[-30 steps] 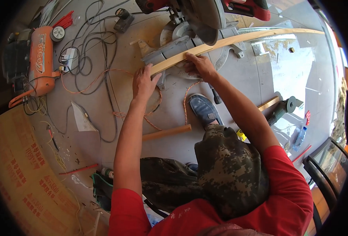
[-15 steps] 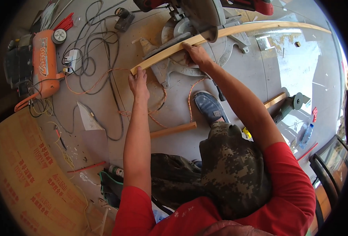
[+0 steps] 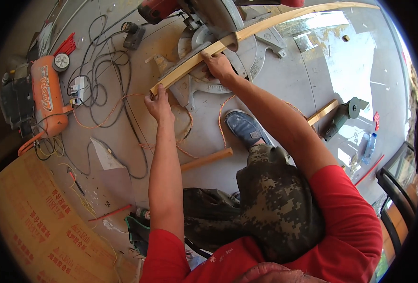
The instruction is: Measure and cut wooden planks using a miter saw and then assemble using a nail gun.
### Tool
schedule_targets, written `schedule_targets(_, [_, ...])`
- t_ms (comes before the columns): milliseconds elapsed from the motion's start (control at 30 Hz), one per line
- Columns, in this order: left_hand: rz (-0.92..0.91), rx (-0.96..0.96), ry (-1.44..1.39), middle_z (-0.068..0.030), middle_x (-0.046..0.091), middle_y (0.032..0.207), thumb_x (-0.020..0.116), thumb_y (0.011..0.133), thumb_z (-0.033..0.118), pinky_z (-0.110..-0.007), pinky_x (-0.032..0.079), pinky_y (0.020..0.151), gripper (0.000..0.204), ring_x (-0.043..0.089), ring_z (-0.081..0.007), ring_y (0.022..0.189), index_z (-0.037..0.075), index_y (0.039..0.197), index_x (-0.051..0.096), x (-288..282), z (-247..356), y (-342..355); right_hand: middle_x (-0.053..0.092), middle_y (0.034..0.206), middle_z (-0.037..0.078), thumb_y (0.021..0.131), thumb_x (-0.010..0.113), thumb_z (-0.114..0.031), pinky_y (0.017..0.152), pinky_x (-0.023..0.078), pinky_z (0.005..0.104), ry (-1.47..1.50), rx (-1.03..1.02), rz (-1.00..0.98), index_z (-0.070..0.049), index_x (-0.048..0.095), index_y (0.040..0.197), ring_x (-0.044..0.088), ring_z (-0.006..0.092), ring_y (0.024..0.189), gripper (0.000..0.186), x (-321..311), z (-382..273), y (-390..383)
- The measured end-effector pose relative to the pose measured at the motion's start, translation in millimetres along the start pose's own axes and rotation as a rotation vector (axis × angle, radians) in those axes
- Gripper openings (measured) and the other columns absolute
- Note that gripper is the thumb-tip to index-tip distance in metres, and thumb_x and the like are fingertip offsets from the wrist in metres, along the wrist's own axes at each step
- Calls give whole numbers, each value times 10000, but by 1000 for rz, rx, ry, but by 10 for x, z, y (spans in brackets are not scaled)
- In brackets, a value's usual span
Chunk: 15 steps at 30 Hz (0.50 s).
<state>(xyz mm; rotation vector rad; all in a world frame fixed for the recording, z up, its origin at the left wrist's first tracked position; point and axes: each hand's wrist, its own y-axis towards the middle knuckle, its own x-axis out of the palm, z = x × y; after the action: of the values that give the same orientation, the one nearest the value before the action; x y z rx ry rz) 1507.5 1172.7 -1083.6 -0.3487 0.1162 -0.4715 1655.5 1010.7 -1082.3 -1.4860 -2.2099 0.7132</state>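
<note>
In front of the saw (image 3: 221, 21), our left hand (image 3: 161, 106) and right hand (image 3: 219, 66) hold the wood (image 3: 268, 23); we should keep it flat.

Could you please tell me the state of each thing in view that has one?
Long wooden strip: lying across the miter saw
Miter saw: guard at the strip; running or not, cannot tell
Left hand: touching the strip's left end
Right hand: fingers curled at the strip
Air compressor: on the floor; running or not, cannot tell
Angle grinder: lying on the floor
</note>
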Motion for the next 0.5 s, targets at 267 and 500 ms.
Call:
schedule_targets(267, [-72,-14,-10,-104,552,1231,727,877,106,-360,437,1000,460,570,-204,1097,-6,1234,460,228,-131,31,654,662,122,972,498,-486,481,523,326,-134,-100,48,47,645,865,629,207,516,563,-191,97,-13])
schedule_targets(500, [-145,-202,-232,-68,558,1221,723,841,34,-427,390,1057,481,546,-223,1148,64,1265,500,29,-92,249,636,699,67,956,532,-517,472,452,270,-270,-19,124,-3,646,924,560,128,523,527,-1686,-881,-640])
